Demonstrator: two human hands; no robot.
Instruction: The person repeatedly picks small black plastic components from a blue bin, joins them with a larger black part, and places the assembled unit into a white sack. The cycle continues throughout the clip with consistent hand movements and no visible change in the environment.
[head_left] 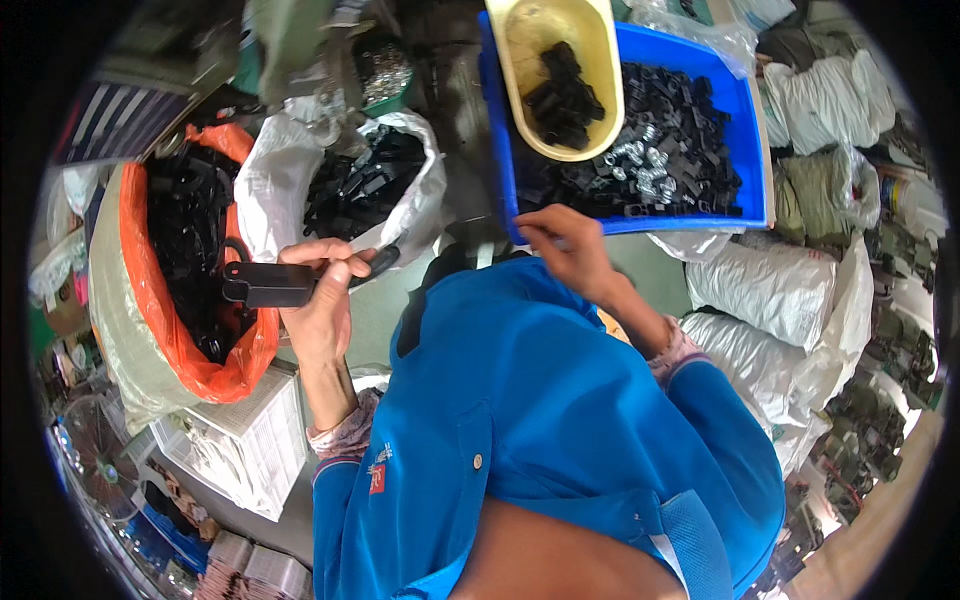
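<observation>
My left hand [322, 308] is closed around a black plastic part [272, 286], a flat, boxy piece with a small holed tab at its left end. A darker rounded black end [384, 261] sticks out past the fingers on the right; I cannot tell whether it belongs to the same piece. The hand is in front of the white sack [268, 190] of black parts. My right hand [572, 252] is beside the near left corner of the blue bin [650, 222], thumb and fingertips pinched together. Whatever they may hold is too small to make out.
Black parts and shiny metal pieces [643, 168] fill the blue bin. A yellow tub [558, 152] with black parts rests over its left side. An orange-lined sack [135, 250] stands left, above a white crate [255, 440]. Stuffed white sacks [765, 290] lie at right.
</observation>
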